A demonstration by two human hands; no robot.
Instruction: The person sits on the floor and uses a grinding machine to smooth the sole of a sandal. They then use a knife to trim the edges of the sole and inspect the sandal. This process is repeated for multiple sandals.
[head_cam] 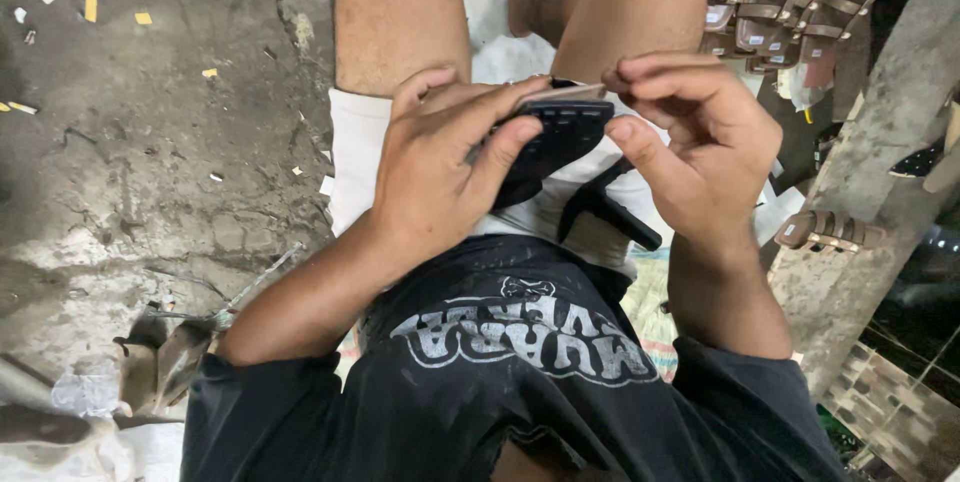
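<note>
The floor (150, 172) is rough, cracked grey concrete, stained dark toward the top left. Small yellow and white scraps (90, 4) lie scattered over it there. At the lower left sit crumpled white cloth (85, 392) and worn grey lumps I cannot identify. At the right, brown strapped sandals (775, 17) lie heaped beside a concrete post (880, 162).

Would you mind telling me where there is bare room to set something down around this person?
The concrete floor beside the left knee is open, bar small scraps. The right side is crowded with stacked sandals, and both hands, left hand and right hand, hold the black sole.
</note>
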